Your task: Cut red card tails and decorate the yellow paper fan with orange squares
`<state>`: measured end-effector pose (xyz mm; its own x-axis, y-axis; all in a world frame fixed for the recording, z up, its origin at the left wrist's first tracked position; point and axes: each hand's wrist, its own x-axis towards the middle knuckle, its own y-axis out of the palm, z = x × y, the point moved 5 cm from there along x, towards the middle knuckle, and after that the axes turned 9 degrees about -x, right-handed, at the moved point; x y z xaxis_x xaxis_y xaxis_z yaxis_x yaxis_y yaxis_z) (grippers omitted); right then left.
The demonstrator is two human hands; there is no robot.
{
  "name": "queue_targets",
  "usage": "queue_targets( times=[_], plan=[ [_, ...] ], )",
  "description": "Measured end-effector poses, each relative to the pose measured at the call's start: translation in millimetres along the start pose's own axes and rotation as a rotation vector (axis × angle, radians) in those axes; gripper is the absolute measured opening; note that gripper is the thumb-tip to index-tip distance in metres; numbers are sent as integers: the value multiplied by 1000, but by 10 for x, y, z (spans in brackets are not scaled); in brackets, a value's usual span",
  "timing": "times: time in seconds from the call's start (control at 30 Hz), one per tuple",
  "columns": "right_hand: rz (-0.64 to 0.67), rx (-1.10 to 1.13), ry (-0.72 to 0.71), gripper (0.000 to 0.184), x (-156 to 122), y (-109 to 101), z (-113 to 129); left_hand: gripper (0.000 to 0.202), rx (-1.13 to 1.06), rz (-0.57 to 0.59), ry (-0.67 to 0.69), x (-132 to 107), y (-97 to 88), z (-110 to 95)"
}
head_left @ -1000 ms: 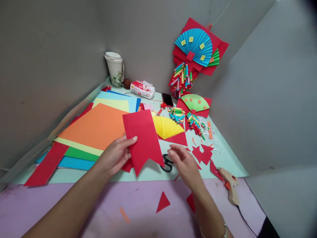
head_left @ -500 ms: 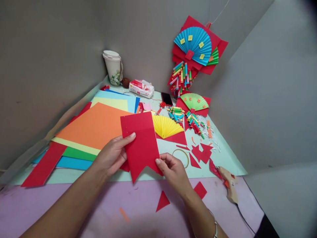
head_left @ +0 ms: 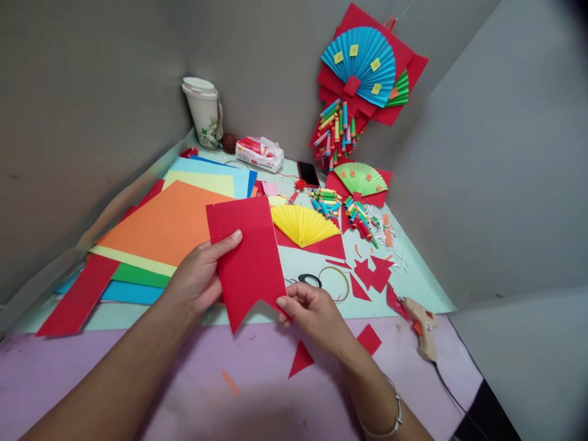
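Between my hands I hold up a red paper piece with a V-notch cut into its lower edge. My left hand pinches its left side, thumb on the front face. At the lower right corner, my right hand grips the paper between thumb and fingers. Behind it a yellow folded paper fan lies on red paper. Black scissor handles show beside my right hand, the rest of that tool being hidden. Red triangular scrap lies below my right hand.
Coloured sheets are stacked at left. A glue gun with a cord lies at right. Rolled paper tubes, a phone, a tissue pack and a lidded cup stand farther back. A fan decoration hangs against the wall.
Both hands have shifted a little to the left in view with the red paper. The black scissor handles now show beside it. The whole view has moved slightly.
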<state>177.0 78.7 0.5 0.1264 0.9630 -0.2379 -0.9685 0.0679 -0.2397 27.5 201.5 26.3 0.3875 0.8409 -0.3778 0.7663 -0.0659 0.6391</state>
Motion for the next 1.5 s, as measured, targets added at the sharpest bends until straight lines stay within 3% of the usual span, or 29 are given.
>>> queue_targets(
  times=[0.33, 0.5, 0.73, 0.97, 1.03, 1.2, 1.33, 1.5],
  plan=[
    [-35, 12, 17, 22, 4, -52, -18, 21, -70, 30, -90, -39, 74, 54],
    [15, 9, 80, 23, 29, -55, -57, 16, -120, 34, -42, -28, 69, 18],
    [66, 79, 131, 29, 72, -27, -140, 15, -48, 88, -22, -20, 19, 8],
    [61, 38, 99, 27, 60, -12, -116, 21, 21, 116, -113, -87, 76, 73],
    [14, -66, 36, 26, 51, -77, -74, 23, 26, 95, -107, -81, 65, 65],
    [-344, -672, -240, 27, -16, -369, 53, 21, 2, 56, -67, -46, 15, -20],
    [-292, -1050, -298, 36, -44, -323, -40, 18, -5, 23, -86, -44, -9, -44],
    [-255, -1186, -312, 44, -62, -222, -93, 18, -36, 10, -102, -31, -5, -35]
  ],
)
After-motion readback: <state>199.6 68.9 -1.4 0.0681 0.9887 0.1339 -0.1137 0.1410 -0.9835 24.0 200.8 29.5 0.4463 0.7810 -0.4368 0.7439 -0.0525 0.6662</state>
